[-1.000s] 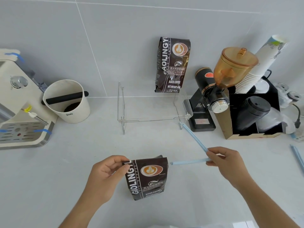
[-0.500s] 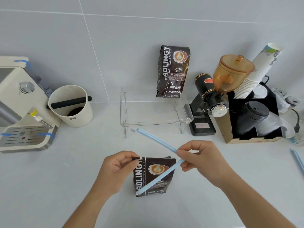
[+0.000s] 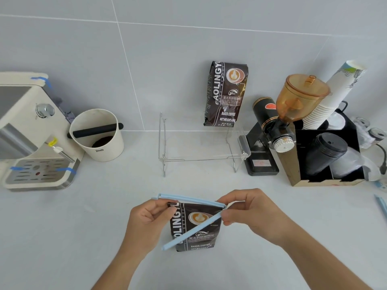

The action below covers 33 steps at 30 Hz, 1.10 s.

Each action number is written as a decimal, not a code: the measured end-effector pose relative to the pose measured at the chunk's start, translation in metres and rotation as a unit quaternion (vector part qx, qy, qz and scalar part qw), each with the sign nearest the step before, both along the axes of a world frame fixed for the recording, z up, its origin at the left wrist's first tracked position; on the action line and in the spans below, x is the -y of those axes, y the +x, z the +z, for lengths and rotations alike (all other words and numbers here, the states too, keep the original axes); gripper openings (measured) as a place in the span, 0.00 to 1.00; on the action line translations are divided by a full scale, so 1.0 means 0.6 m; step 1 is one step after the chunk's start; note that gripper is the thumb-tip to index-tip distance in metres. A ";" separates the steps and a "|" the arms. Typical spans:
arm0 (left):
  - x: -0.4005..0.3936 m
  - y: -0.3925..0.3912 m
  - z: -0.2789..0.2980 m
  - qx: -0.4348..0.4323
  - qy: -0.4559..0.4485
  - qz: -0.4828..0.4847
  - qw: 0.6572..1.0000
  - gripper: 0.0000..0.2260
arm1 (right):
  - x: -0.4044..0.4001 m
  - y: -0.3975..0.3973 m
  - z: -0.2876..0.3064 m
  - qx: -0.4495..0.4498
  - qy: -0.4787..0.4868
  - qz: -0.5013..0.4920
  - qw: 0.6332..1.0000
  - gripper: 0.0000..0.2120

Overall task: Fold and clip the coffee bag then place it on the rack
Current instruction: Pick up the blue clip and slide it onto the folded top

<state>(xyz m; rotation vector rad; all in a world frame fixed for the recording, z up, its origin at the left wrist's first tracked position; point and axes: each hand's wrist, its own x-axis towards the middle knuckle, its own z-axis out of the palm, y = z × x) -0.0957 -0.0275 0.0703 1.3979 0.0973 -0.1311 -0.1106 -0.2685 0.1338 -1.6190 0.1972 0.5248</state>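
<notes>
A dark brown coffee bag [image 3: 195, 226] with its top folded down stands on the white counter near me. My left hand [image 3: 146, 218] pinches the bag's folded upper left corner. My right hand [image 3: 249, 214] holds the hinge end of a long light blue clip [image 3: 192, 232] at the bag's upper right corner. The clip is spread open: one arm lies along the back of the fold, the other slants down across the bag's front. The clear acrylic rack [image 3: 201, 158] stands behind, against the wall, with a second, taller coffee bag [image 3: 227, 95] on its right part.
An espresso machine [image 3: 31, 130] and a cream knock box [image 3: 98, 135] are at the left. Right of the rack are a coffee grinder [image 3: 278, 126] and a box [image 3: 326, 155] with paper cups and lids. Another blue clip [image 3: 382, 206] lies at the far right edge.
My right hand brought the open clip from the right over to the bag. One arm now lies along the folded top; before, it pointed up and away.
</notes>
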 end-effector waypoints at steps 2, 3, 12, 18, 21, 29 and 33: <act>0.001 -0.003 -0.001 -0.001 -0.003 0.007 1.000 0.11 | 0.000 0.000 -0.004 0.001 -0.007 0.002 1.000 0.13; 0.001 -0.003 -0.002 -0.002 0.000 0.012 1.000 0.11 | -0.001 0.000 -0.006 0.004 -0.003 -0.003 1.000 0.13; 0.001 0.001 -0.013 -0.016 -0.014 0.038 0.999 0.18 | -0.003 -0.009 -0.019 0.023 0.035 -0.059 0.997 0.10; -0.001 0.002 -0.015 -0.006 -0.026 0.031 0.999 0.19 | -0.001 -0.014 -0.017 0.034 0.009 -0.070 0.997 0.09; 0.000 0.001 -0.016 -0.007 -0.020 0.035 0.999 0.18 | -0.008 -0.013 -0.017 0.033 0.007 -0.064 0.997 0.11; 0.000 -0.005 -0.023 -0.016 -0.003 0.037 0.999 0.20 | -0.018 -0.018 -0.013 0.039 -0.020 -0.045 0.998 0.16; -0.002 -0.008 -0.024 -0.003 0.002 0.027 1.000 0.18 | -0.021 -0.022 -0.017 0.045 -0.044 -0.056 0.996 0.15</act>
